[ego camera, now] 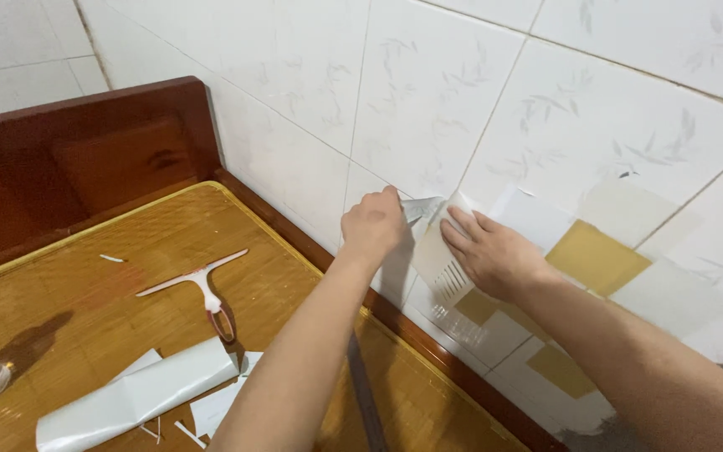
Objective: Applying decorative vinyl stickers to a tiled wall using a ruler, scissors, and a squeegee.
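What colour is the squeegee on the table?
White with a pinkish-red handle, head view: squeegee.

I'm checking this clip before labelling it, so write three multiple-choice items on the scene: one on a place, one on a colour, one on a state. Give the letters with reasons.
1. Where does the squeegee lie?
A. on the wooden table top
B. hung on the tiled wall
C. in the right hand

2. What colour are the wall tiles?
A. dark blue
B. white with faint grey leaf prints
C. plain red

3. What is the right hand doing?
A. resting on the table
B. holding the squeegee
C. pressing flat on a pale sheet on the wall

Answers: 1 A, it lies flat on the table, clear of both hands. 2 B, the tiles are white with grey leaves. 3 C, its palm lies on the sheet while the left hand grips a thin film corner beside it.
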